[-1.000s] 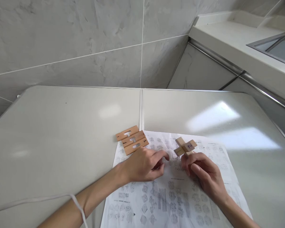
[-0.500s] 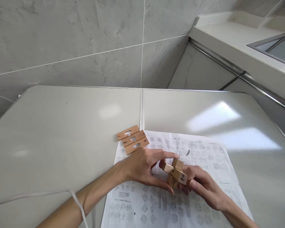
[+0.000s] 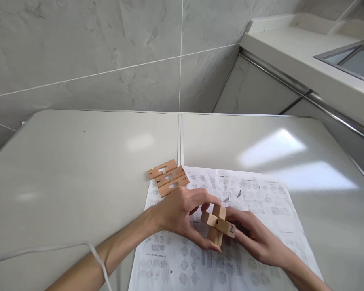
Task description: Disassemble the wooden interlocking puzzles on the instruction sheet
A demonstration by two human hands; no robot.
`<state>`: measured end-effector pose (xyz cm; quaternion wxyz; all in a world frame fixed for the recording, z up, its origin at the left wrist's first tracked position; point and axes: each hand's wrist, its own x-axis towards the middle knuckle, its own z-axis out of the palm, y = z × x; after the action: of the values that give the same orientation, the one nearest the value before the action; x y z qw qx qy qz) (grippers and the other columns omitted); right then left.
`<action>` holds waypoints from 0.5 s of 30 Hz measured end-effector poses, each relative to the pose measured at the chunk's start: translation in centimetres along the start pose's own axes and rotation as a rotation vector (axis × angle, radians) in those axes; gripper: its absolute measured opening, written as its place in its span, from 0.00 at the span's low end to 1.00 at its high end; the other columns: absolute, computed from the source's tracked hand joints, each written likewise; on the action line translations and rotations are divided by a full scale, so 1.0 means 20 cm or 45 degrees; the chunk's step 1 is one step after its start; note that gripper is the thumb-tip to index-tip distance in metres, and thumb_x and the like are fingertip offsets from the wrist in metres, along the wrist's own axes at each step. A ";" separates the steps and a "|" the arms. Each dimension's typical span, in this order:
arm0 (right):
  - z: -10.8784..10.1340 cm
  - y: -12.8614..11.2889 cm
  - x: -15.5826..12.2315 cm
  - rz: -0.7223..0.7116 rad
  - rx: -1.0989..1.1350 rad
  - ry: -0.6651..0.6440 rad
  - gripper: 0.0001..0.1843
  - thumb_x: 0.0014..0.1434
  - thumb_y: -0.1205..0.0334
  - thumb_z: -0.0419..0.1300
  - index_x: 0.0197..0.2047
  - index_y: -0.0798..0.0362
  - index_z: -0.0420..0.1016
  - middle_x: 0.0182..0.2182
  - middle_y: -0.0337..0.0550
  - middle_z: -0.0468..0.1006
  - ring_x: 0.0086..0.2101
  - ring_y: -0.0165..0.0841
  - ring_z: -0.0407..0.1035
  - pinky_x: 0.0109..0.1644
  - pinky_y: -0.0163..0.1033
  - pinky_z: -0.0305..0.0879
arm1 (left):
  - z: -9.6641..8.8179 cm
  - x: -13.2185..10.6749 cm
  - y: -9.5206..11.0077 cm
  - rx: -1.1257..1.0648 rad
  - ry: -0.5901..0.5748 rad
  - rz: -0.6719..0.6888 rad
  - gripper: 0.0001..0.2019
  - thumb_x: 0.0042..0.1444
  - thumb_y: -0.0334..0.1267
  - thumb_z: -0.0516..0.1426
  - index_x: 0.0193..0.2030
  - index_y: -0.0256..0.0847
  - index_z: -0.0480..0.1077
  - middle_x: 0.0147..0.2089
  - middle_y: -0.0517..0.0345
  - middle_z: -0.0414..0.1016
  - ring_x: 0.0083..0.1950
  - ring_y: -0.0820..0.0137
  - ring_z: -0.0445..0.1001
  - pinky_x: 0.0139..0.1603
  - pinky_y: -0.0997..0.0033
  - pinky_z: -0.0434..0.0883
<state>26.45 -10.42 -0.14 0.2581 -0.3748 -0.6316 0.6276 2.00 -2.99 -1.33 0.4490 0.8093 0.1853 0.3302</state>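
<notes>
Worktop (image 3: 94,169) bears paper (image 3: 206,279); your left hand (image 3: 180,212) and right hand (image 3: 256,238) both grasp the crossed wooden blocks (image 3: 224,227), probably to keep them together.

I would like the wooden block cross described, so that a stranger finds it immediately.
On the pale table, find the printed sheet. Over it, between the left hand and the right hand, is the wooden block cross. It is chunky and interlocked, unlike the flat slotted boards.

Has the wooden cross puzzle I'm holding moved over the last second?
Yes: against the printed sheet, the wooden cross puzzle has shifted left and lower in the view.
</notes>
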 end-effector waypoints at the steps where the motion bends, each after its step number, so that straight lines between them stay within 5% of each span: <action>1: 0.00 0.00 0.01 -0.010 -0.053 -0.004 0.18 0.79 0.44 0.52 0.50 0.48 0.74 0.34 0.40 0.77 0.32 0.33 0.70 0.38 0.37 0.67 | 0.00 0.00 0.00 0.002 -0.004 0.001 0.29 0.50 0.58 0.72 0.51 0.42 0.73 0.33 0.63 0.76 0.26 0.75 0.68 0.24 0.74 0.63; 6: 0.01 0.01 0.01 -0.048 -0.174 0.002 0.15 0.78 0.48 0.54 0.49 0.48 0.75 0.39 0.42 0.80 0.37 0.35 0.72 0.43 0.37 0.68 | 0.01 0.00 0.00 0.014 -0.029 -0.024 0.28 0.48 0.60 0.72 0.48 0.42 0.74 0.32 0.63 0.76 0.26 0.75 0.68 0.25 0.74 0.64; 15: 0.03 0.05 0.00 -0.019 -0.329 0.107 0.05 0.75 0.60 0.58 0.44 0.48 0.75 0.36 0.40 0.82 0.34 0.33 0.75 0.38 0.35 0.68 | 0.02 -0.01 -0.01 -0.025 -0.010 0.013 0.27 0.48 0.57 0.73 0.47 0.42 0.73 0.31 0.64 0.76 0.25 0.76 0.68 0.24 0.74 0.64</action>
<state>26.15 -10.93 -1.25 0.2386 -0.4264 -0.6986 0.5227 2.08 -3.20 -1.70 0.4559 0.8072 0.1760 0.3310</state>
